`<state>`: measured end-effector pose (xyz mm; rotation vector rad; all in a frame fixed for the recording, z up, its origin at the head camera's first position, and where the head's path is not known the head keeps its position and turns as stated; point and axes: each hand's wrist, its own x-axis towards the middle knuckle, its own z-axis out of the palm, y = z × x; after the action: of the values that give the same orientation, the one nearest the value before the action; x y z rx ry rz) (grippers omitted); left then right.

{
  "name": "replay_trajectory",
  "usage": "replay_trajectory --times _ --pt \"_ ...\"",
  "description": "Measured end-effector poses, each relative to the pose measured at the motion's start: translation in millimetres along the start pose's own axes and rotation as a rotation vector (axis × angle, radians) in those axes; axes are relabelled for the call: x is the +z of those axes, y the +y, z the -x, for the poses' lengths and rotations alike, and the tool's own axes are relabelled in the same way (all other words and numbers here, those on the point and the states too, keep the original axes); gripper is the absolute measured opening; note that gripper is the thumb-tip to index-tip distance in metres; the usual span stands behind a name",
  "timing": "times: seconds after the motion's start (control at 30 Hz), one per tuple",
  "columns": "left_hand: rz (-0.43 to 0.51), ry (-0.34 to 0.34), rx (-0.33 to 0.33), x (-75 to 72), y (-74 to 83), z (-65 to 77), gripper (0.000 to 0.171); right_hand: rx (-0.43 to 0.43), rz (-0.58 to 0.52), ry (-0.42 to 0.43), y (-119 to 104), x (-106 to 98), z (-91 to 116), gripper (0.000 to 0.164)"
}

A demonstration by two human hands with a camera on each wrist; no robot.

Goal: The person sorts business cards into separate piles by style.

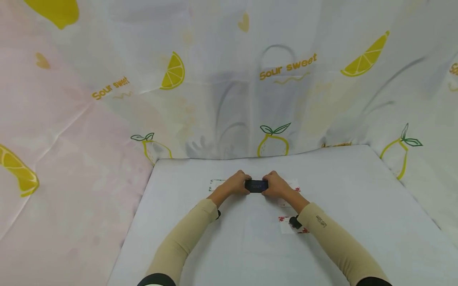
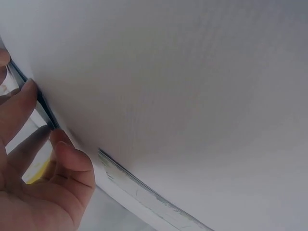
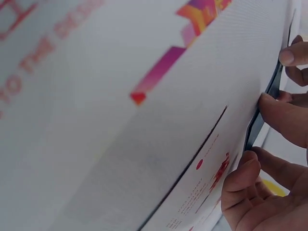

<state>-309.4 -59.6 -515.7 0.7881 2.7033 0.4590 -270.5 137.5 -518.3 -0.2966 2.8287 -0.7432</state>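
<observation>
A small dark card [image 1: 256, 186] with faint print lies at the middle of the white table. My left hand [image 1: 237, 182] pinches its left end between thumb and fingers, and my right hand [image 1: 277, 186] pinches the right end. From the left wrist, the card [image 2: 47, 108] shows as a thin dark strip close to the tabletop, with the left hand [image 2: 53, 187] along it. The right wrist view also shows it edge-on, beside the right hand [image 3: 274, 187]. Whether it touches the table cannot be told.
A white patterned card [image 1: 216, 184] lies left of the hands, partly covered. White cards with red print lie to the right: one [image 1: 294, 184] behind the right hand, another [image 1: 284, 203] under the forearm, and one [image 1: 287, 226] nearer. A lemon-print curtain [image 1: 229, 99] hangs behind the table [image 1: 222, 254].
</observation>
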Motion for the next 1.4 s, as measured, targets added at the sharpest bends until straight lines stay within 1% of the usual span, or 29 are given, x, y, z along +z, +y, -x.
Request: replay_trajectory --times 0.23,0.47,0.73,0.9,1.13,1.4 --pt "0.024 0.013 -0.026 -0.8 -3.1 2.4 0.063 0.009 0.001 -0.016 -0.9 -3.5 2.0 0.056" --pt "0.063 0.015 -0.018 -4.2 -3.4 1.5 0.054 0.029 0.011 -0.024 -3.5 -5.6 3.4 0.056" --pt "0.055 0.004 -0.021 -1.7 -4.6 -0.3 0.054 0.067 -0.002 -0.02 -5.4 -2.4 1.4 0.055" --pt "0.07 0.01 -0.021 -2.1 -3.7 1.3 0.054 0.065 -0.009 -0.003 -5.3 -1.1 0.8 0.055" --pt "0.055 0.014 -0.01 -3.3 -3.7 3.0 0.055 0.041 -0.01 0.001 -2.9 0.0 0.0 0.055" --pt "0.059 0.008 -0.005 -4.3 -2.4 5.6 0.055 0.067 -0.014 0.008 -2.1 1.6 0.7 0.057"
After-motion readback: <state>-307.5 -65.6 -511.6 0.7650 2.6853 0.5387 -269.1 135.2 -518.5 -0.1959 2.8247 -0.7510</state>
